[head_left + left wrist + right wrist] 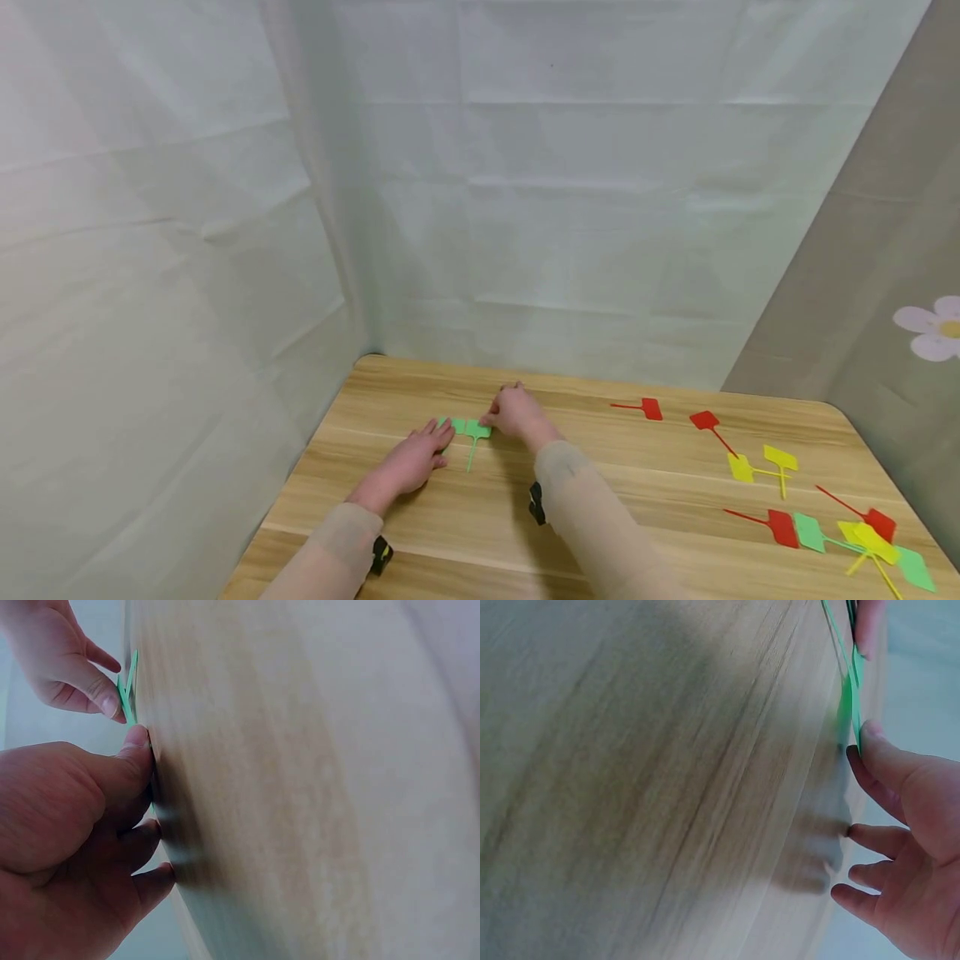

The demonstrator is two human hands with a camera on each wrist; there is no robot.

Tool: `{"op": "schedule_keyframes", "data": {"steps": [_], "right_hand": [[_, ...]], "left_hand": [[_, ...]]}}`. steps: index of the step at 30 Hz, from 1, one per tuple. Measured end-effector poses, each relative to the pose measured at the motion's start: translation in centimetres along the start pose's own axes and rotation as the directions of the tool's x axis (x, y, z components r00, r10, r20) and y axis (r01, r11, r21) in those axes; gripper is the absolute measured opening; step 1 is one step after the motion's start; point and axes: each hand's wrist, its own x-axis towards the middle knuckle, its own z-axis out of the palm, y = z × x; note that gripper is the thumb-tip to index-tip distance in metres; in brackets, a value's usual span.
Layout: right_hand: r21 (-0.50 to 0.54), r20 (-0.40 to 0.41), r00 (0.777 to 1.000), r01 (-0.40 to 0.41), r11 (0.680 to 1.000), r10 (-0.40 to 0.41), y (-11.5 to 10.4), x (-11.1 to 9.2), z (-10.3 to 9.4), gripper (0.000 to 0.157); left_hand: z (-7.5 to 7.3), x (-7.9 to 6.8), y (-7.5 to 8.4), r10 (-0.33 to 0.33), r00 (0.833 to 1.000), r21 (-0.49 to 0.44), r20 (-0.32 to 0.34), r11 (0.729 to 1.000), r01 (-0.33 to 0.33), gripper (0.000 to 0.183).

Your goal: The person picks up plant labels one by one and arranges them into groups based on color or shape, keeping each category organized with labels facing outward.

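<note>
Two green T-shaped plant labels lie side by side toward the back of the wooden table. Fingers of my left hand (411, 460) rest on the left label (458, 425), covering part of it. With thumb and forefinger, my right hand (517, 411) pinches the right-hand edge of the other green plant label (478, 429), whose thin stem points toward me. In the right wrist view this label (856, 724) is slightly raised from the wood at the pinched end, and the remaining fingertips are spread near the tabletop. The left label's stem is mostly hidden by the left hand.
Red labels (652, 409) and yellow labels (781, 457) lie scattered on the right of the table (600, 483). At the right front, red, green and yellow labels overlap, including a green one (915, 569). Pale cloth (570, 208) hangs behind the table and along its left side.
</note>
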Motion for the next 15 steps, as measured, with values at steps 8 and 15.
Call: {"op": "schedule_keyframes", "data": {"steps": [8, 15], "right_hand": [[-0.029, -0.018, 0.999, -0.046, 0.999, 0.045, 0.00, 0.17, 0.50, 0.026], [-0.043, -0.025, 0.998, -0.052, 0.998, 0.051, -0.24, -0.06, 0.59, 0.026]], "left_hand": [[-0.02, 0.04, 0.00, -0.007, 1.000, -0.004, 0.002, 1.000, 0.007, 0.057], [0.04, 0.03, -0.04, -0.004, 1.000, -0.007, -0.002, 1.000, 0.004, 0.056]]}}
